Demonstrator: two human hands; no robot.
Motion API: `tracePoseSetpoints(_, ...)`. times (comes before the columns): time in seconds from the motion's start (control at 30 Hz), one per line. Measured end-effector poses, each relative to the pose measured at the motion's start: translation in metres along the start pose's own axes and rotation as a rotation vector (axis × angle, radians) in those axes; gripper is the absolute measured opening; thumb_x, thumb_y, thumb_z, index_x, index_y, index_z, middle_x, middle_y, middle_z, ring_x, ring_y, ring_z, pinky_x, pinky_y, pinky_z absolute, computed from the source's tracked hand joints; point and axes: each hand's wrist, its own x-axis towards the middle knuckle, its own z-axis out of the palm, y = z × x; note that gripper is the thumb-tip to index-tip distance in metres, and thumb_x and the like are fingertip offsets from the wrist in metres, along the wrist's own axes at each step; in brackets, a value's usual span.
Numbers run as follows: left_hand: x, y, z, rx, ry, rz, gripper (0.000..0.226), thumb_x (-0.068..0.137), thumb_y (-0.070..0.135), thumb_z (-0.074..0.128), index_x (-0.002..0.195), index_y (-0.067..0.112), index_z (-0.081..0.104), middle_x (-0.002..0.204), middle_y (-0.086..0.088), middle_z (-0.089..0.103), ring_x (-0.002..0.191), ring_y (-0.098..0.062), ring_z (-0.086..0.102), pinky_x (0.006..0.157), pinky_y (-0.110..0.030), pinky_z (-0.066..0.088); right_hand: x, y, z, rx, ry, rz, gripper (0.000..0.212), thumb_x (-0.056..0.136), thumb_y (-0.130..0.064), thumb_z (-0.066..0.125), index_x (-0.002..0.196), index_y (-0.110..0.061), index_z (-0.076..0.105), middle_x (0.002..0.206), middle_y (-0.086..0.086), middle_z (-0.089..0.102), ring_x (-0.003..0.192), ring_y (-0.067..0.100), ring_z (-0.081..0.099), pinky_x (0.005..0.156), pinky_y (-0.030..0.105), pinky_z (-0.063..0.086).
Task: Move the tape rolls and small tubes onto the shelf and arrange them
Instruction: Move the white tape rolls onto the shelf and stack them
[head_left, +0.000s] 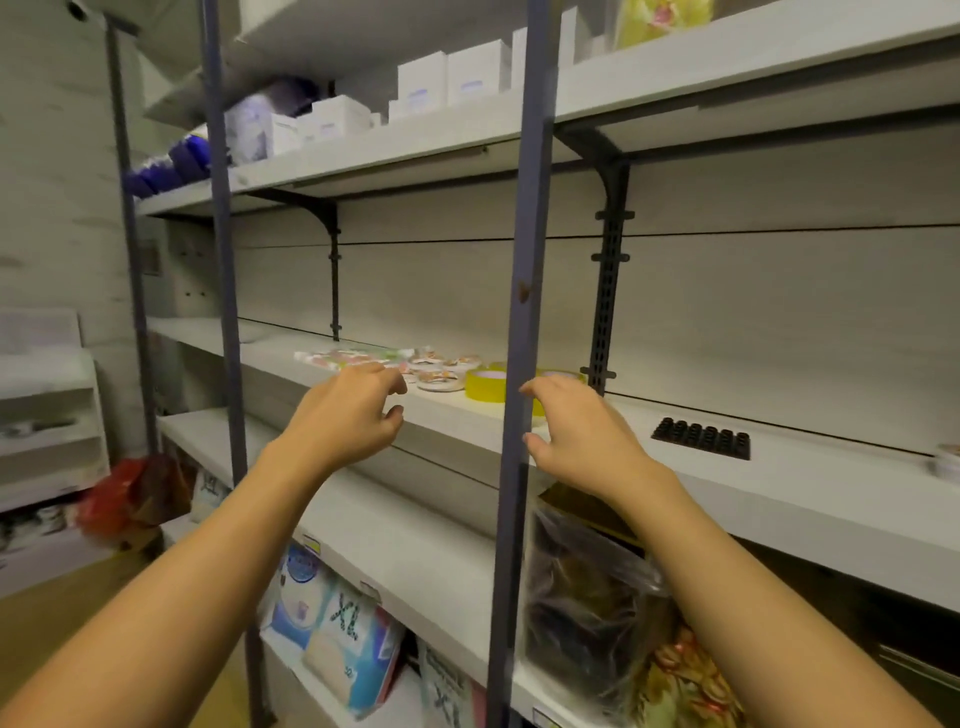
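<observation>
Both hands, left (347, 415) and right (576, 431), hover empty near yellow tape rolls (485, 385)

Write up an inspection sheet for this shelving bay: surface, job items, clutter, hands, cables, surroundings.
Surface: white shelf at hand height, mostly bare.
Job's things: yellow tape rolls and small flat tape rolls lie on it; packets behind; tubes not identifiable.
Clutter: black studded tray to the right.
Hands: left hand and right hand hover loosely curled, holding nothing.
Cables: nothing seen.
Surroundings: white boxes above, bagged goods below, blue upright post between the hands.
</observation>
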Motion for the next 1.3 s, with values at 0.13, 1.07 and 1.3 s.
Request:
tracePoseSetpoints(0.13, 0.022, -0.051, 0.013, -0.019, -0.003, 0.018, 0.033, 0.094, 0.034, 0.058, 0.125, 0.025, 0.061, 0.125, 0.004, 0.061, 0.1, -0.016, 0.062, 0.081, -0.039, 0.057, 0.038, -0.021, 0.024, -0.031, -0.035, 0.016, 0.052, 0.089, -0.03, 0.063, 0.138, -0.02, 0.046, 0.134, 0.001, 0.052, 0.124, 0.023, 0.05, 0.096, 0.041, 0.05)
tracePoseSetpoints(1.07, 0.227, -0.217, 0.153, -0.097, -0.093, 0.343, 0.024, 0.095, 0.023, 0.059, 0.119, 0.024, 0.066, 0.119, 0.004, 0.066, 0.105, -0.018, 0.06, 0.086, -0.036, 0.051, 0.269, -0.017, 0.175, -0.115, -0.018, 0.206, 0.042, 0.086, -0.026, 0.063, 0.126, -0.016, 0.056, 0.124, 0.003, 0.06, 0.119, 0.025, 0.055, 0.095, 0.036, 0.047)
tracePoseSetpoints(1.3, 0.267, -0.221, 0.194, -0.192, -0.27, 0.457, 0.03, 0.088, 0.026, 0.071, 0.118, 0.025, 0.069, 0.117, 0.006, 0.069, 0.104, -0.014, 0.062, 0.09, -0.037, 0.053, 0.291, -0.009, 0.189, -0.171, -0.045, 0.245, 0.036, 0.087, -0.026, 0.062, 0.122, -0.019, 0.057, 0.12, 0.002, 0.06, 0.115, 0.024, 0.054, 0.092, 0.035, 0.047)
